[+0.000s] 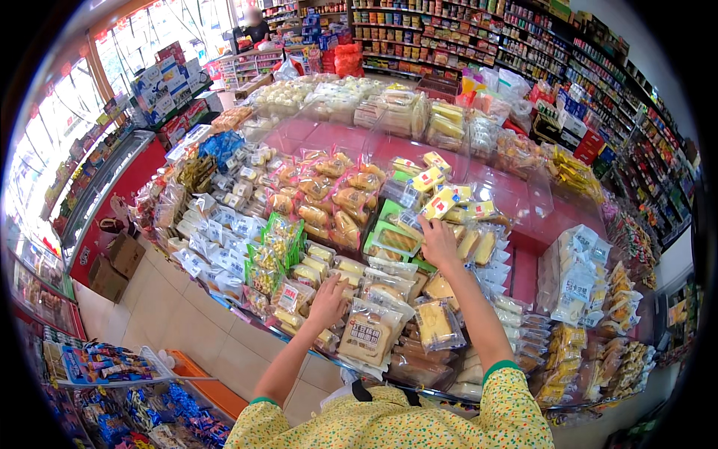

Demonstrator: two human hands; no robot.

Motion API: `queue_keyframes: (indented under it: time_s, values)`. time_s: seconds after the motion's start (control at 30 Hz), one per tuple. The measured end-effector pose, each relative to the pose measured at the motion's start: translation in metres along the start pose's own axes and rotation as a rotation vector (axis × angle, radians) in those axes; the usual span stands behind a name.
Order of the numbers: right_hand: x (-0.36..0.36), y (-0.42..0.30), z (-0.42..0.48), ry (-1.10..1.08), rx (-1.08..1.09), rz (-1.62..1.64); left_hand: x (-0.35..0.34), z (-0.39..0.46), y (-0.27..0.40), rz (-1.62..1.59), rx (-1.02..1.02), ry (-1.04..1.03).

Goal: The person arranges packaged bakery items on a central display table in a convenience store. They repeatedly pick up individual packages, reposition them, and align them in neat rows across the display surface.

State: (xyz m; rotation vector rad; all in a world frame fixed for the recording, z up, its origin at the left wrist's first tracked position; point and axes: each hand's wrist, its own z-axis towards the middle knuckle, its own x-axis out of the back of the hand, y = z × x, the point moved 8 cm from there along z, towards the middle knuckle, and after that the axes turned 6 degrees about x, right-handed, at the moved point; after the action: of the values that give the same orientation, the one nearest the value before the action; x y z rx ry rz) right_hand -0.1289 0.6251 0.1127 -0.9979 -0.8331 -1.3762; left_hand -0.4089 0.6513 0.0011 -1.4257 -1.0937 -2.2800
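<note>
My left hand (330,303) rests with spread fingers on wrapped yellow cakes (349,265), close to a clear pack with a red and white label (290,298). Further forward, my right hand (438,242) reaches to the edge of a yellow packet (440,203) and a clear-wrapped pack (411,222). Whether its fingers grip either one is hard to see. Just left of that hand lies a green-edged tray of pastry (396,238). Between my arms stands a bagged sliced loaf (367,332), with a wrapped sponge cake (437,325) to its right.
Pink-edged bags of bread rolls (317,188) and white-wrapped cakes (216,238) fill the display's left side. Clear plastic dividers (465,147) rise behind. White bread bags (576,286) stand at right. A snack rack (112,359) is behind on the left. A person (256,28) is at the far counter.
</note>
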Motion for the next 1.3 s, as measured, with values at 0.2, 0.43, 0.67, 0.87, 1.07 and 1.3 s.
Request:
queue_keyframes:
  time_s: [0.2, 0.43, 0.67, 0.87, 1.07, 1.3]
  values:
    - [0.011, 0.031, -0.008, 0.049, -0.337, 0.870, 0.055, 0.026, 0.041, -0.603, 0.104, 0.189]
    - [0.001, -0.069, -0.032, -0.223, -0.463, 1.745, 0.023, 0.065, 0.072, -1.795, 0.536, 0.016]
    - [-0.051, -0.127, -0.017, -0.271, -0.166, 1.358, 0.028, 0.056, 0.011, -1.857, 0.614, 0.203]
    - [-0.026, -0.077, 0.025, -0.007, -0.297, 1.020, 0.103, 0.071, -0.056, -0.850, 0.387, 0.258]
    - [0.010, -0.038, 0.044, 0.224, -0.139, 0.747, 0.059, 0.112, -0.023, 0.196, -0.156, -0.313]
    - [0.017, -0.047, 0.031, 0.166, -0.129, 0.662, -0.024, 0.120, -0.013, 0.524, -0.385, -0.268]
